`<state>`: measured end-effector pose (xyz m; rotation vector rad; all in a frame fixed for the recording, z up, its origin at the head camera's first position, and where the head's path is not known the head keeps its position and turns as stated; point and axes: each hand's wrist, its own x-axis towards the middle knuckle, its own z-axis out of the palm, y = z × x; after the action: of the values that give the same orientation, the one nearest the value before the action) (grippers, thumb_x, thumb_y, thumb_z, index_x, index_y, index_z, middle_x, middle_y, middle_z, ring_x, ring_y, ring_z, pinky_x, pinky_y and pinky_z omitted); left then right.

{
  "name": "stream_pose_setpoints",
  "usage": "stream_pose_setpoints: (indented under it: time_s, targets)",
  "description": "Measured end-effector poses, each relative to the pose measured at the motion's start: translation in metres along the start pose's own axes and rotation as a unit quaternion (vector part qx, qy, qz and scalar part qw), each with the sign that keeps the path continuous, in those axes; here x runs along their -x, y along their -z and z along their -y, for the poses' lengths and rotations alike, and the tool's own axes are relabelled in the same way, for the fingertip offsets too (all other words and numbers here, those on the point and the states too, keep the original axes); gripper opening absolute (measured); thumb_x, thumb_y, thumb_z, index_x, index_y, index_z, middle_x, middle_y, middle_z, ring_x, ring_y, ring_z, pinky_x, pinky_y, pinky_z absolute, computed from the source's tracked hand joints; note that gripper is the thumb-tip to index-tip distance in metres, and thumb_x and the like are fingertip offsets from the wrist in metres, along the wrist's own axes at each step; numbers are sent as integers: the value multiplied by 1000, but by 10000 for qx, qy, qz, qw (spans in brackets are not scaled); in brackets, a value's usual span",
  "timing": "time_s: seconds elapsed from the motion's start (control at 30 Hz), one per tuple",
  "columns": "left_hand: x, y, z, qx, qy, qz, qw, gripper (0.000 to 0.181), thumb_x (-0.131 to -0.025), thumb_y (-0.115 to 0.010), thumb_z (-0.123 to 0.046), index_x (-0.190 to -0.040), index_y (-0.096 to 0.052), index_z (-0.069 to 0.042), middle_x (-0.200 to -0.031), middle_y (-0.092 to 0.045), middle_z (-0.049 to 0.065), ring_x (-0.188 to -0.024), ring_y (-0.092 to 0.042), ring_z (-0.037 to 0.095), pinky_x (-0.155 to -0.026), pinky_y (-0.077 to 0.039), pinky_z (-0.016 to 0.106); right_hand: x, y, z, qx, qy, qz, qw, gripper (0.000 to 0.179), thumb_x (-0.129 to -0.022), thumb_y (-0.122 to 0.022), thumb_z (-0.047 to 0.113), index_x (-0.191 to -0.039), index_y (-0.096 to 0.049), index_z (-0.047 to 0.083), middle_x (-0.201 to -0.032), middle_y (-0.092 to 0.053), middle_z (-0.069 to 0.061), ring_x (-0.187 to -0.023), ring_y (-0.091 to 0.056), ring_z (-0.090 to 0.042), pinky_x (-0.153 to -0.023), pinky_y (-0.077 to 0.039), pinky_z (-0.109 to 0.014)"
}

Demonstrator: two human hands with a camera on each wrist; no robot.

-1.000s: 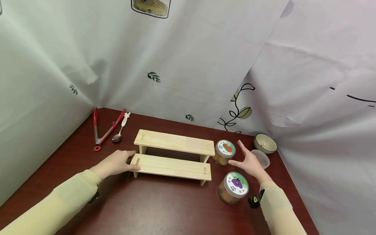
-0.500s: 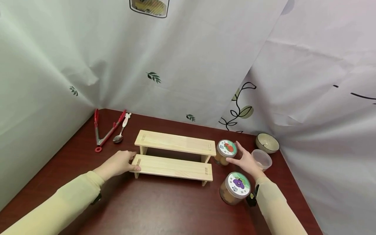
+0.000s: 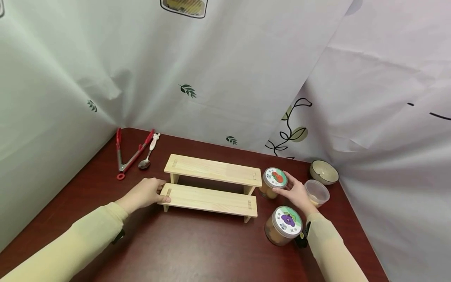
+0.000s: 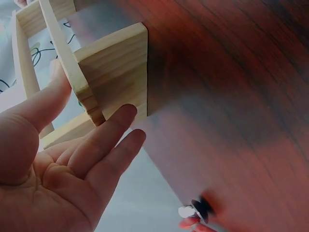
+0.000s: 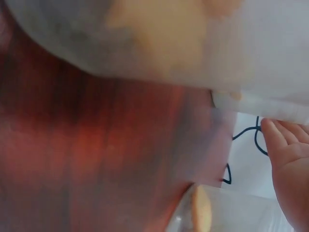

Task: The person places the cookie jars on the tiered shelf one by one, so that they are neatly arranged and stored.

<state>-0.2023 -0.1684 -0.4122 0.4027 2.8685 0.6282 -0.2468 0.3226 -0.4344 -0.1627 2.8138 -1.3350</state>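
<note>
A two-step wooden rack (image 3: pixel 211 197) stands mid-table. My left hand (image 3: pixel 144 194) holds the left end of its lower step, the thumb over the top near the front corner; in the left wrist view, two fingers of my left hand (image 4: pixel 63 159) extend beside the end leg (image 4: pixel 120 72). My right hand (image 3: pixel 297 194) grips a lidded jar with a red tomato-like picture (image 3: pixel 269 192), thumb in front and fingers round its right side. The right wrist view shows this hand (image 5: pixel 292 164) against that jar (image 5: pixel 260 104). Nearer me stands a jar with a purple flower lid (image 3: pixel 282 231).
Right of my right hand are a clear tub (image 3: pixel 318 191) with a pale yellowish piece inside and a beige bowl (image 3: pixel 324 172). Red-handled tongs (image 3: pixel 121 166) and a spoon (image 3: pixel 149 152) lie at the back left. Cloth walls (image 3: pixel 225 70) bound the table (image 3: pixel 197 250).
My right hand has moved left to the tomato-lidded jar, and its spread fingers have closed round it. My left hand has stayed on the rack. The head view has shifted slightly.
</note>
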Motion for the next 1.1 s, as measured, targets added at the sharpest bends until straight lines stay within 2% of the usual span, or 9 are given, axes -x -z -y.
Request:
stream_pose_setpoints:
  time_s: [0.07, 0.2, 0.43, 0.7, 1.0, 1.1]
  targets:
    - [-1, 1, -1, -31, 18, 62, 10000, 56, -74, -80, -35, -107, -64, 7, -87, -67, 13, -80, -60, 24, -71, -48, 40, 1, -1, -2, -199, -22, -19, 9998, 94, -78, -78, 36, -149, -25, 3, -145, -39, -22, -129, -44, -32, -95, -43, -37]
    - [-3, 4, -4, -76, 121, 193, 9997, 46, -73, -81, -33, -97, -65, 3, -72, -56, 2, -67, -48, 17, -60, -37, 31, 3, -3, -3, -574, -108, -79, 9983, 93, -78, -78, 34, -149, -25, 5, -145, -39, -20, -130, -43, -28, -94, -43, -28]
    - [-4, 6, -8, -183, 165, 260, 9994, 45, -74, -81, -33, -95, -65, 3, -70, -54, 2, -66, -46, 17, -58, -35, 30, 12, 7, -2, -348, -132, -243, 9990, 89, -79, -77, 34, -149, -28, 8, -144, -42, -19, -130, -44, -28, -92, -43, -22]
    - [-4, 6, -8, -178, 134, 332, 9992, 46, -74, -80, -34, -95, -64, 3, -71, -55, 3, -66, -46, 17, -59, -36, 31, 27, 25, 10, -242, -147, -561, 9980, 85, -81, -75, 34, -148, -30, 7, -141, -45, -21, -129, -44, -28, -84, -38, -5]
    - [-5, 4, -7, -126, 135, 297, 9994, 45, -75, -80, -32, -98, -64, 3, -73, -57, 2, -67, -48, 17, -60, -38, 31, 41, 41, 21, -29, -23, -854, 9963, 82, -82, -75, 31, -147, -32, 7, -139, -47, -20, -125, -47, -28, -82, -39, -4]
    - [-5, 6, -8, -153, 56, 256, 9995, 44, -74, -81, -32, -94, -64, 3, -71, -55, 3, -65, -46, 17, -59, -36, 31, 45, 46, 26, 83, -96, -1032, 9946, 81, -81, -76, 33, -147, -35, 9, -136, -50, -19, -122, -51, -20, -81, -39, -5]
